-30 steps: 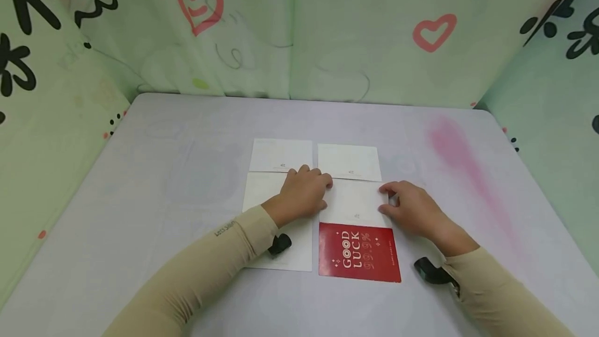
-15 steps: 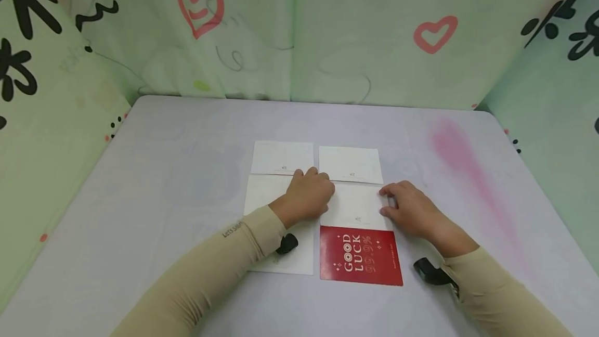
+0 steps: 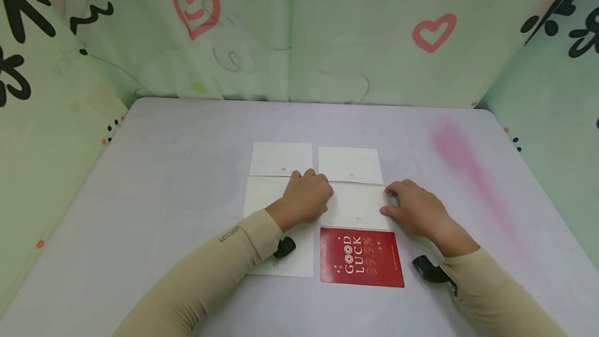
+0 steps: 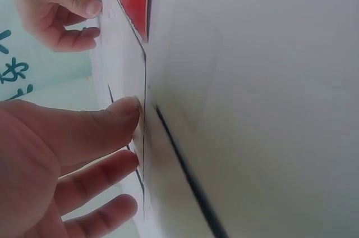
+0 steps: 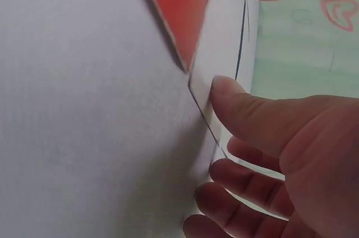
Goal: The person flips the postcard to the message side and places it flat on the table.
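A white card (image 3: pixel 353 204) lies flat in the middle of the right-hand column of cards. My left hand (image 3: pixel 306 194) rests at its left edge; the left wrist view shows the thumb (image 4: pixel 112 123) touching near that edge with the other fingers extended beside it. At the card's right edge is my right hand (image 3: pixel 416 209), its thumb (image 5: pixel 230 95) on the card's border and its fingers loosely bent past the edge. A red card (image 3: pixel 361 256) printed "GOOD LUCK 99.9%" sideways lies just below. Above it lies another white card (image 3: pixel 350 165).
A left-hand column holds a white card (image 3: pixel 282 159) at the top and more white cards (image 3: pixel 299 261) below, partly covered by my left arm. The white table (image 3: pixel 187 134) is bounded by green printed curtains (image 3: pixel 327 35) at the back and sides.
My left hand has shifted slightly right and down onto the card's left edge. My right index fingertip has drawn back a little from the right edge. The cards look nearly unmoved.
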A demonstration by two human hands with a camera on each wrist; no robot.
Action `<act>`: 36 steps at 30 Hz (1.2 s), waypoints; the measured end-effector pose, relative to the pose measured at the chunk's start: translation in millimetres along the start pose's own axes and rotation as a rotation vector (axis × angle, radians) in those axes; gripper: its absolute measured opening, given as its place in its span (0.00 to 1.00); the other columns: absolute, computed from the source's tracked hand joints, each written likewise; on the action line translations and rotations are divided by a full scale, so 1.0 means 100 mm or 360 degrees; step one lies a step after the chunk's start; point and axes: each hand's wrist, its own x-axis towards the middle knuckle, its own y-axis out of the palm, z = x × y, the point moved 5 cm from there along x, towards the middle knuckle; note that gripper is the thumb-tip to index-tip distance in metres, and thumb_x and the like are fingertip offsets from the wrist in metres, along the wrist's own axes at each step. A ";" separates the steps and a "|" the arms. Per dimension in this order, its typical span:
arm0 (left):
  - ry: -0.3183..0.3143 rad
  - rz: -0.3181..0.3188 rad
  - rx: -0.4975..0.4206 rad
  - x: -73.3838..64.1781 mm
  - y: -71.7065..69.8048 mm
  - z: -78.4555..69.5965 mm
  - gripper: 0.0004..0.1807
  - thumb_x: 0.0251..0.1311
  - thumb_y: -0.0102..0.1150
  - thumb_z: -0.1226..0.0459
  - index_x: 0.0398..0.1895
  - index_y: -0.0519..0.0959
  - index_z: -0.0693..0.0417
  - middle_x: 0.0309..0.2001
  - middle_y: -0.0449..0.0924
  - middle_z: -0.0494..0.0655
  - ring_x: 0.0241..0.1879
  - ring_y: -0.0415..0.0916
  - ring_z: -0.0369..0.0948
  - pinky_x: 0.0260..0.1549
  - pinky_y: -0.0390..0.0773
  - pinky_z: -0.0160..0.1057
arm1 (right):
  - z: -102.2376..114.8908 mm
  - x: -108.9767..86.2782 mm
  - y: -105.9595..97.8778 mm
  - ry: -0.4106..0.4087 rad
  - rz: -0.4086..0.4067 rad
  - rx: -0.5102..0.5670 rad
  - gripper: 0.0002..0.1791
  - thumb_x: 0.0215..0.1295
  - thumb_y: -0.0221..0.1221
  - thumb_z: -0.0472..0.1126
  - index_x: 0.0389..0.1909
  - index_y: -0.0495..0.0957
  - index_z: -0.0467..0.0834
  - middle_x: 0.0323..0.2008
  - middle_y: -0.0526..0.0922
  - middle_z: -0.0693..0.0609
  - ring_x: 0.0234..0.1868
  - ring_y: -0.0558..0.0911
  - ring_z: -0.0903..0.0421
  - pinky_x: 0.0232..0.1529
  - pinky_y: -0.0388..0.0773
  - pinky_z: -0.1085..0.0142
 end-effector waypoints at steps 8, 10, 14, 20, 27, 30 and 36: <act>-0.0004 0.0009 0.0004 0.01 0.00 0.01 0.15 0.65 0.65 0.54 0.54 0.85 0.40 0.53 0.80 0.41 0.47 0.71 0.43 0.46 0.70 0.47 | 0.00 0.00 -0.02 -0.0023 -0.0026 -0.0014 0.27 0.62 0.68 0.43 0.56 0.75 0.30 0.51 0.79 0.34 0.52 0.78 0.37 0.47 0.76 0.42; -0.0007 0.0003 -0.0017 0.01 0.00 0.01 0.16 0.65 0.65 0.55 0.55 0.85 0.40 0.54 0.80 0.41 0.48 0.71 0.43 0.47 0.70 0.48 | 0.00 -0.01 -0.03 -0.0016 -0.0030 -0.0012 0.27 0.62 0.68 0.43 0.56 0.75 0.29 0.51 0.79 0.34 0.51 0.78 0.37 0.47 0.76 0.43; -0.0020 0.0000 -0.0068 0.01 -0.01 0.04 0.18 0.65 0.65 0.55 0.58 0.83 0.40 0.57 0.79 0.41 0.52 0.71 0.44 0.49 0.69 0.49 | -0.01 0.00 -0.04 0.0007 -0.0030 0.0005 0.26 0.63 0.67 0.42 0.56 0.75 0.29 0.51 0.79 0.34 0.51 0.78 0.37 0.46 0.75 0.43; -0.0002 0.0024 -0.0129 0.02 0.02 0.06 0.19 0.65 0.64 0.55 0.60 0.82 0.40 0.60 0.77 0.41 0.55 0.70 0.45 0.50 0.68 0.50 | -0.01 -0.02 -0.01 0.0041 -0.0013 0.0031 0.27 0.64 0.66 0.42 0.57 0.74 0.28 0.52 0.79 0.33 0.52 0.77 0.36 0.48 0.75 0.42; -0.0009 0.0001 -0.0221 0.01 0.04 0.08 0.21 0.66 0.64 0.55 0.62 0.81 0.41 0.62 0.75 0.41 0.59 0.69 0.45 0.52 0.67 0.51 | 0.00 -0.07 0.00 0.0046 0.0010 0.0094 0.29 0.64 0.65 0.42 0.59 0.73 0.28 0.54 0.77 0.32 0.54 0.76 0.36 0.50 0.74 0.42; 0.0017 -0.0042 -0.0270 -0.11 0.00 0.01 0.23 0.65 0.65 0.51 0.62 0.79 0.42 0.63 0.75 0.41 0.60 0.68 0.44 0.52 0.67 0.50 | 0.05 -0.19 -0.02 0.0024 0.0021 0.0119 0.30 0.63 0.67 0.44 0.60 0.73 0.30 0.55 0.77 0.33 0.51 0.77 0.38 0.47 0.78 0.45; 0.0267 -0.0062 -0.0083 -0.57 -0.03 -0.30 0.32 0.57 0.68 0.43 0.62 0.78 0.44 0.57 0.78 0.40 0.57 0.69 0.41 0.51 0.67 0.47 | 0.22 -0.57 -0.01 -0.0165 0.0091 0.0049 0.37 0.50 0.76 0.50 0.59 0.76 0.37 0.54 0.79 0.40 0.51 0.79 0.42 0.44 0.81 0.49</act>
